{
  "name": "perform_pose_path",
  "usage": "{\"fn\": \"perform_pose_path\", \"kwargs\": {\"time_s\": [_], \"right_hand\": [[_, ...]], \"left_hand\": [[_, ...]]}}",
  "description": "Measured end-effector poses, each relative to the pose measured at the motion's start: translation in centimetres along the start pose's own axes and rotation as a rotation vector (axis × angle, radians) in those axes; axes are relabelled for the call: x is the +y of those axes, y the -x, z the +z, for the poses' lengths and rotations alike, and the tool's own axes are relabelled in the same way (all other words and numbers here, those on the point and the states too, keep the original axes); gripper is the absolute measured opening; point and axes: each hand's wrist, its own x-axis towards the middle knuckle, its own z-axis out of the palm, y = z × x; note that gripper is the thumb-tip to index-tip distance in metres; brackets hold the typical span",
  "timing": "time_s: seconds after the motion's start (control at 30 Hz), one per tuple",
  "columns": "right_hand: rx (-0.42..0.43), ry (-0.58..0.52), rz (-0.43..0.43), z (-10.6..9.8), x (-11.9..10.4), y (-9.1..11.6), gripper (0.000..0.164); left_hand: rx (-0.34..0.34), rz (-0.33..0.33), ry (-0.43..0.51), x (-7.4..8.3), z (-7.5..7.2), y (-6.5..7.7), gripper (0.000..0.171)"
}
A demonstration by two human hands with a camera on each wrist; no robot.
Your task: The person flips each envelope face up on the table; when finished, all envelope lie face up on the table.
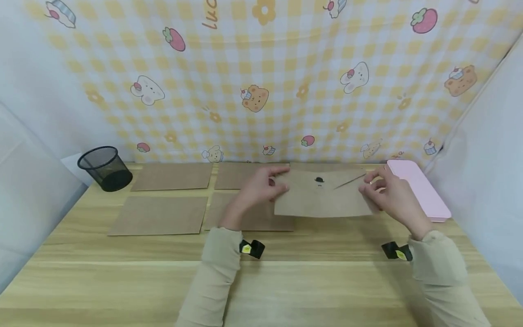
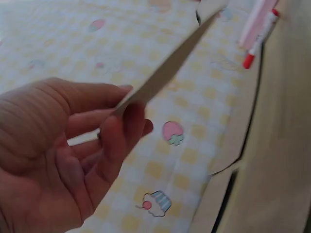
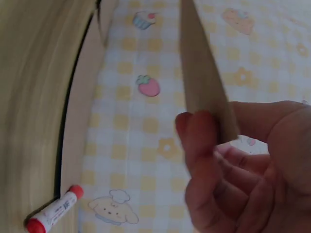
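A brown kraft envelope (image 1: 310, 200) with a small printed hat and moustache hangs above the table, a diagonal flap edge showing on its right half. Its left edge is pinched between thumb and fingers of my left hand (image 1: 259, 186). At the opposite edge, my right hand (image 1: 394, 197) pinches it too. Both wrist views catch the envelope (image 2: 170, 68) nearly edge-on, its near end between the fingers (image 3: 201, 136). Flat brown envelopes (image 1: 163, 215) lie in two rows beneath and left of it, some partly covered by the left hand and the held one.
A black mesh pen holder (image 1: 104, 168) stands at the back left. The pink case (image 1: 418, 190) lies right of the right hand. A white marker with red ends (image 3: 54, 211) lies on the table in the wrist views. A checked cloth (image 1: 286, 91) hangs behind.
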Motion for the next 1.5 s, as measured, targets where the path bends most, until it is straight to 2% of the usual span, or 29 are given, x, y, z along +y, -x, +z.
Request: {"fn": "perform_pose_path", "kwargs": {"time_s": [0.1, 0.2, 0.33, 0.43, 0.53, 0.63, 0.73, 0.83, 1.0, 1.23, 1.37, 1.5], "right_hand": [[-0.041, 0.12, -0.017, 0.3, 0.8, -0.1, 0.016], [-0.101, 0.184, 0.011, 0.5, 1.4, -0.1, 0.014], [-0.228, 0.212, 0.092, 0.7, 2.0, -0.3, 0.026], [-0.297, 0.249, 0.124, 1.1, 2.6, -0.4, 0.036], [-0.292, 0.289, 0.121, 1.5, 3.2, -0.5, 0.034], [-0.28, 0.31, 0.13, 2.0, 3.7, -0.4, 0.019], [-0.29, 0.331, 0.156, 2.4, 3.9, -0.3, 0.009], [-0.294, 0.364, 0.182, 2.6, 4.1, -0.2, 0.01], [-0.305, 0.399, 0.189, 2.6, 4.0, -0.5, 0.009], [-0.331, 0.441, 0.201, 2.7, 3.9, -0.3, 0.014], [-0.317, 0.435, 0.199, 2.5, 3.8, -0.2, 0.018], [-0.253, 0.436, 0.195, 1.3, 3.4, -0.2, 0.019]], "left_hand": [[-0.036, -0.014, -0.178, 0.3, 1.8, -0.5, 0.047], [-0.033, -0.05, -0.329, 0.6, 3.5, -0.6, 0.045], [-0.013, -0.082, -0.474, 0.9, 5.3, -0.6, 0.043], [-0.008, -0.062, -0.55, 0.9, 6.4, -0.8, 0.042], [-0.006, -0.029, -0.624, 0.8, 7.4, -1.2, 0.038], [-0.002, -0.026, -0.729, 0.7, 8.4, -1.6, 0.029], [-0.013, -0.063, -0.818, 0.5, 9.3, -2.0, 0.022], [-0.06, -0.127, -0.897, 0.6, 9.9, -2.1, 0.023], [-0.127, -0.194, -0.949, 1.1, 9.9, -2.0, 0.022], [-0.169, -0.199, -0.968, 1.2, 9.8, -1.9, 0.022], [-0.163, -0.161, -0.896, 1.0, 9.4, -2.0, 0.023], [-0.146, -0.083, -0.745, 1.3, 7.0, -2.4, 0.015]]}}
